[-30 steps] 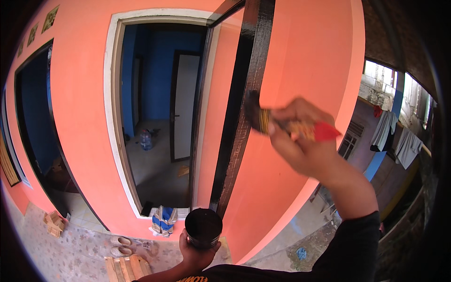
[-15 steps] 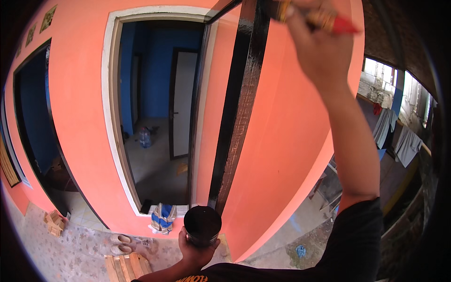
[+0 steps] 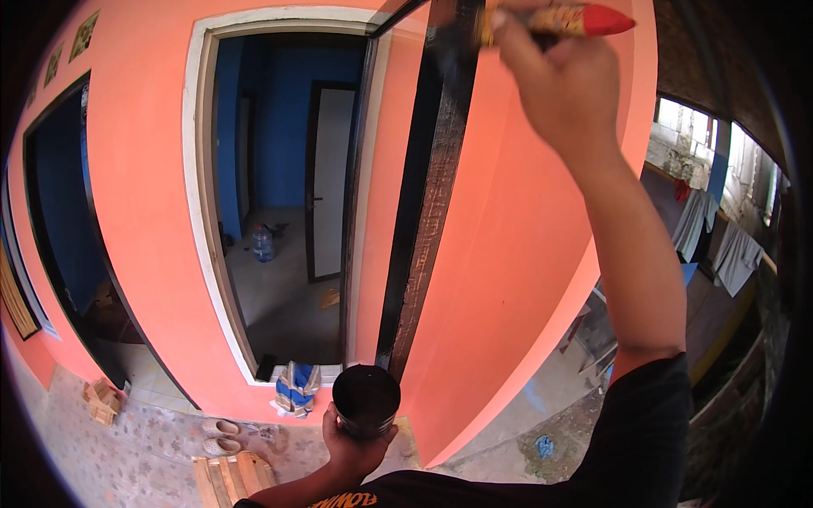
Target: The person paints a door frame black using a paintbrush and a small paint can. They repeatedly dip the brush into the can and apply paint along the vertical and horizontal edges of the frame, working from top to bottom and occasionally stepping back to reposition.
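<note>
My right hand [image 3: 567, 89] is raised at the upper right, closed round the handle of a paintbrush [image 3: 584, 19] with a red tip. The brush's bristle end lies against the upper part of a dark window sash [image 3: 440, 135], blurred by motion. Black paint gleams wet on the sash's upper part; lower down, its edge looks browner and patchy. Low in the middle, my left hand [image 3: 356, 449] is wrapped round a dark paint can [image 3: 367, 402], held upright below the sash. The can's inside is dark, and the paint level cannot be made out.
A white-edged window frame [image 3: 199, 169] opens in the orange wall [image 3: 140, 195]. On its sill lie a striped cloth [image 3: 296, 389] and a dark phone-like object [image 3: 266, 367]. Below are slippers [image 3: 222, 436] and a wooden pallet-like piece [image 3: 229, 481]. Laundry [image 3: 737, 254] hangs at right.
My right hand has moved slightly left and down with the paintbrush, bringing its bristle end onto the sash. My left hand keeps the can almost in place.
</note>
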Demonstrator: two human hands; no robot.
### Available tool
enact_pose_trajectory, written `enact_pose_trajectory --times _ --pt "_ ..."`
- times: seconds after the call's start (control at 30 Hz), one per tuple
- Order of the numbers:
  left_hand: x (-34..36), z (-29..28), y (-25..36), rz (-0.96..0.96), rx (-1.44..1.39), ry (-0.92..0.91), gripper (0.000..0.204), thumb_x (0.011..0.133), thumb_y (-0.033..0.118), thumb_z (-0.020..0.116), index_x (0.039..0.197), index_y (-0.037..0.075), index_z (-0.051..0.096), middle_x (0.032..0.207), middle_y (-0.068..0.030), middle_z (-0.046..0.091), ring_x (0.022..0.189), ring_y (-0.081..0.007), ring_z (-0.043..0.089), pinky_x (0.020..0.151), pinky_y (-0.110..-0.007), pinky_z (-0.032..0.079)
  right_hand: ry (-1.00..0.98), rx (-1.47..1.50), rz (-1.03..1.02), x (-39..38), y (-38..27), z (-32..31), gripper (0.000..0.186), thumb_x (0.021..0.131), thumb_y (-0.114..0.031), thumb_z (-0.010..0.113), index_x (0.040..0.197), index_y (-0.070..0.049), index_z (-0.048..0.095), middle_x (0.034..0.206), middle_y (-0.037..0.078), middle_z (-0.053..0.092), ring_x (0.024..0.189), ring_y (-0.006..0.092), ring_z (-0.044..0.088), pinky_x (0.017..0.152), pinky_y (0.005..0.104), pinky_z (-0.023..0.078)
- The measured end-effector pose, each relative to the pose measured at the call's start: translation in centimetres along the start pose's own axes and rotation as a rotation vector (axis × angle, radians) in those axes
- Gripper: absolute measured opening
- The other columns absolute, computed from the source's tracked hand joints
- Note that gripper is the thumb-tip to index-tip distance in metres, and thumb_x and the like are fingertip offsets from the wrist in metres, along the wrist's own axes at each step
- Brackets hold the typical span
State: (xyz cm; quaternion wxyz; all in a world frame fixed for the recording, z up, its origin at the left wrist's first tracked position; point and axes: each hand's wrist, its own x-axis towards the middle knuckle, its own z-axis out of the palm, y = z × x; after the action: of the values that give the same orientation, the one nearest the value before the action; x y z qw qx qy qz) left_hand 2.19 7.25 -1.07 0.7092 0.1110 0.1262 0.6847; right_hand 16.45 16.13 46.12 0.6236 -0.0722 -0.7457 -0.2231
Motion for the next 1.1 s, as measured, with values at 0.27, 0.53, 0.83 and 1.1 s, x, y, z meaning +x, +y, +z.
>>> enact_pose_trajectory --times 0.27,0.53,0.83,1.1 --pt "-0.2 -0.2 0.2 0.003 -0.013 0.015 0.067 0.09 0.069 0.046 0.14 0.026 0.055 0.144 -0.0007 0.057 0.129 -0.0259 0.054 0.103 -0.054 0.038 -0.137 0.02 -0.09 -6.4 -0.4 0.0 0.015 0.091 -0.014 0.073 0.095 -0.002 0.066 0.084 0.01 0.068 0.072 0.0251 0.07 0.065 0.0323 0.054" --pt "-0.1 -0.2 0.1 -0.005 -0.018 0.014 0.067 0.09 0.069 0.046 0.141 0.026 0.055 0.144 -0.001 0.058 0.13 -0.0258 0.054 0.103 -0.055 0.037 -0.249 0.038 0.012 -6.4 -1.4 -1.8 0.013 0.091 -0.01 0.073 0.099 -0.001 0.068 0.079 0.008 0.065 0.069 0.0133 0.065 0.062 0.0273 0.049" --pt "0.1 -0.6 0.3 -0.017 0.0 0.005 0.068 0.09 0.068 0.045 0.142 0.027 0.054 0.147 -0.0003 0.056 0.133 -0.0267 0.053 0.105 -0.057 0.035 0.233 0.105 -0.104 3.9 1.1 -0.6 0.011 0.091 -0.009 0.067 0.091 0.002 0.063 0.071 0.006 0.062 0.065 0.0142 0.06 0.06 0.0298 0.046" --pt "-0.5 1.1 0.7 0.01 -0.031 0.094 0.075 0.088 0.067 0.045 0.144 0.017 0.053 0.145 -0.0076 0.057 0.133 -0.0271 0.053 0.098 -0.048 0.043 -0.362 0.232 0.011 -9.4 -2.8 -2.5 0.009 0.089 -0.005 0.073 0.087 -0.001 0.065 0.079 0.007 0.065 0.074 0.0153 0.065 0.064 0.0282 0.05"
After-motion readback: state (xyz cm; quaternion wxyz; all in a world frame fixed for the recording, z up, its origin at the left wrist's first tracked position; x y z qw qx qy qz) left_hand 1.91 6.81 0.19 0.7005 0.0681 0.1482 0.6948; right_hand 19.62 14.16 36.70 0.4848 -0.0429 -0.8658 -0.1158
